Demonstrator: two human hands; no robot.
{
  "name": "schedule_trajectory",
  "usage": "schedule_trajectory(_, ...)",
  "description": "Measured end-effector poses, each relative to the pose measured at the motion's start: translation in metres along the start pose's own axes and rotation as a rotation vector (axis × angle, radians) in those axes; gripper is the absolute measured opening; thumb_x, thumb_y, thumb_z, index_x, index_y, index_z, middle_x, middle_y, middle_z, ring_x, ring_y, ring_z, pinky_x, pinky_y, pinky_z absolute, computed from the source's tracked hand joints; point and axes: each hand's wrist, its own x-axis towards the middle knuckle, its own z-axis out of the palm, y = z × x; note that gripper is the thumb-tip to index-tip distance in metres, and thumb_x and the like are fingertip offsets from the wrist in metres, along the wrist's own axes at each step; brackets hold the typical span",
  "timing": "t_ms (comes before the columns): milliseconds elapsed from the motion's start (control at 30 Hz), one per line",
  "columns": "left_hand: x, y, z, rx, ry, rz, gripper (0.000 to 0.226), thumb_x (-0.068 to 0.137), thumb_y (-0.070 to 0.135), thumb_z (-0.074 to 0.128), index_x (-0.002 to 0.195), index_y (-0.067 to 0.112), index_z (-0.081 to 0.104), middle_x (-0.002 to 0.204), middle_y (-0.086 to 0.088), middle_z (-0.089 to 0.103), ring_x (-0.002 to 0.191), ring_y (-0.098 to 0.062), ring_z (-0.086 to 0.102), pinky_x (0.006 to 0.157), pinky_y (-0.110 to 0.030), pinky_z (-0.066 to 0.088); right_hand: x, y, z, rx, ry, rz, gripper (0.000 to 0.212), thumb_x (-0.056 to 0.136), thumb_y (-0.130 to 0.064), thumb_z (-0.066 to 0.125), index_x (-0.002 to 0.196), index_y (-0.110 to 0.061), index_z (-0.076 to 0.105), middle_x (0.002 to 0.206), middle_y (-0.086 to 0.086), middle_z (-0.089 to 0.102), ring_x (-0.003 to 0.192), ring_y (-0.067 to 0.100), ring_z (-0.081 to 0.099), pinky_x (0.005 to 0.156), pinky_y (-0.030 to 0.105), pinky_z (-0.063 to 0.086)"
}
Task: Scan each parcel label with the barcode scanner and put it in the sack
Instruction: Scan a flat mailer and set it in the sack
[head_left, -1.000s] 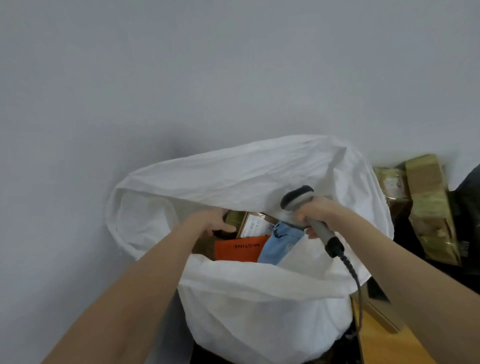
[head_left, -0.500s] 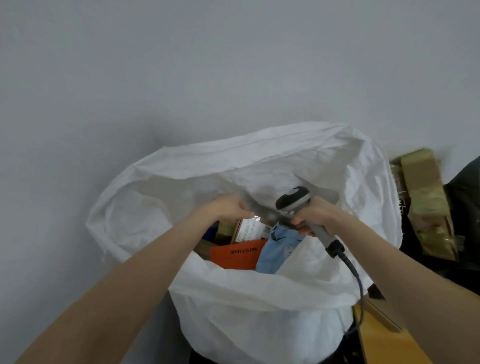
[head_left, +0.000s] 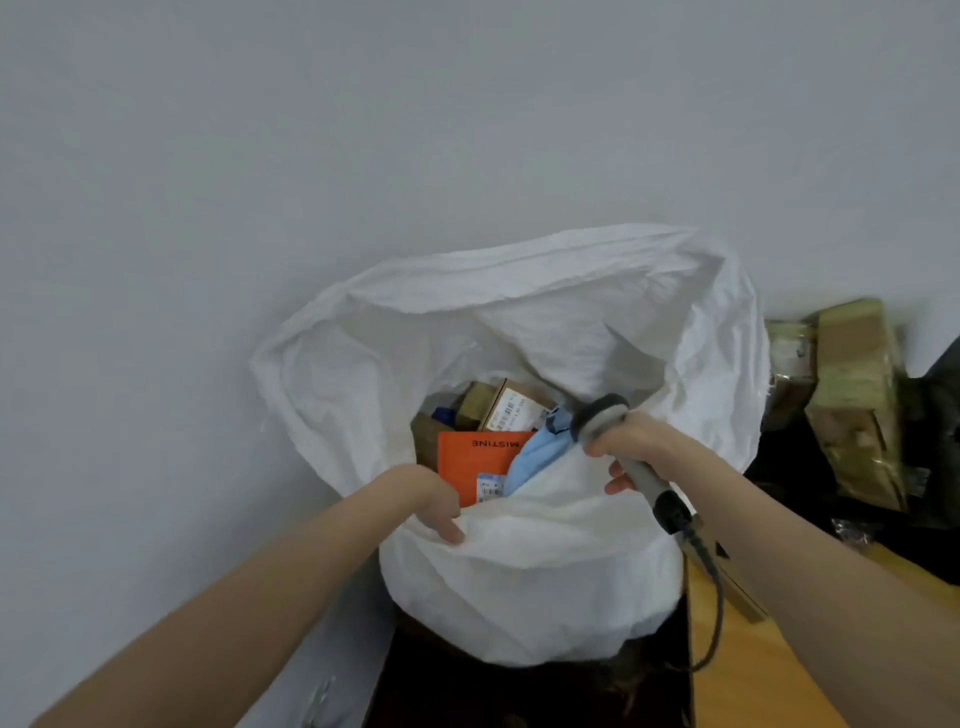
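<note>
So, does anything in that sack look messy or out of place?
Nothing looks spilled or torn. Inside the white sack things lie jumbled: the orange box shows its print upside down, and a blue bag slumps against it.

Reaches forward with both bare forearms, entering from the lower left and lower right and converging toward the middle. Grips the near rim of the sack (head_left: 545, 514) with the left hand (head_left: 434, 501), wrist bent, fingers curled down over the fabric. Wraps the right hand (head_left: 636, 449) round the handle of the barcode scanner (head_left: 597, 415), knuckles up, thumb tip showing beneath, to the right of and slightly higher than the left hand.
</note>
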Motion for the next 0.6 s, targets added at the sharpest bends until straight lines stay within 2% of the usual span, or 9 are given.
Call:
schedule_trajectory(100, -0.006, 0.011, 0.023, -0.043, 0.084, -0.082, 0.049, 0.098, 0.044, 0.045, 0.133, 0.010, 0.050, 0.135, -0.007, 0.053, 0.120, -0.024, 0.051, 0.097, -0.034, 0.040, -0.015, 0.032, -0.001, 0.043, -0.026, -0.024, 0.046, 0.089, -0.007, 0.066, 0.131, -0.002, 0.045, 0.092, 0.014, 0.045, 0.082, 0.035, 0.056, 0.031, 0.021, 0.043)
schedule_trajectory(200, -0.008, 0.023, 0.027, -0.071, 0.152, -0.147, 0.052, 0.097, 0.048, 0.046, 0.135, 0.012, 0.048, 0.135, -0.005, 0.053, 0.120, -0.024, 0.052, 0.097, -0.034, 0.041, -0.027, 0.050, -0.006, 0.040, -0.047, -0.045, 0.044, 0.089, -0.007, 0.067, 0.128, -0.004, 0.046, 0.109, 0.016, 0.045, 0.090, 0.036, 0.056, 0.036, 0.025, 0.048)
schedule_trajectory(267, -0.007, 0.032, 0.024, -0.126, 0.290, -0.157, 0.054, 0.095, 0.052, 0.045, 0.135, 0.016, 0.048, 0.134, -0.003, 0.054, 0.119, -0.023, 0.053, 0.095, -0.034, 0.042, -0.030, 0.055, -0.010, 0.056, -0.038, -0.084, 0.041, 0.087, -0.010, 0.069, 0.123, -0.004, 0.049, 0.108, 0.017, 0.047, 0.077, 0.031, 0.060, 0.039, 0.025, 0.048)
schedule_trajectory(400, -0.011, 0.055, 0.004, -0.175, 0.620, -0.160, 0.044, 0.095, 0.046, 0.046, 0.133, 0.024, 0.048, 0.125, -0.002, 0.059, 0.110, -0.025, 0.058, 0.091, -0.038, 0.049, -0.038, 0.057, -0.013, 0.177, 0.036, -0.162, 0.021, 0.086, -0.012, 0.069, 0.100, -0.004, 0.055, 0.077, 0.019, 0.061, 0.049, 0.020, 0.058, 0.036, 0.018, 0.040)
schedule_trajectory(500, -0.009, 0.068, -0.012, -0.228, 0.687, -0.173, 0.036, 0.095, 0.040, 0.047, 0.123, 0.018, 0.053, 0.113, -0.003, 0.063, 0.097, -0.022, 0.060, 0.083, -0.036, 0.051, -0.042, 0.061, -0.016, 0.265, 0.091, -0.165, 0.018, 0.084, -0.015, 0.071, 0.093, -0.008, 0.057, 0.070, 0.017, 0.067, 0.039, 0.013, 0.057, 0.040, 0.019, 0.041)
schedule_trajectory(600, -0.009, 0.073, -0.022, -0.234, 0.748, -0.160, 0.038, 0.096, 0.041, 0.049, 0.124, 0.015, 0.049, 0.120, -0.005, 0.058, 0.103, -0.023, 0.057, 0.079, -0.033, 0.045, -0.050, 0.065, -0.018, 0.382, 0.122, -0.153, 0.016, 0.085, -0.013, 0.069, 0.092, -0.005, 0.057, 0.064, 0.015, 0.063, 0.040, 0.015, 0.050, 0.043, 0.022, 0.039)
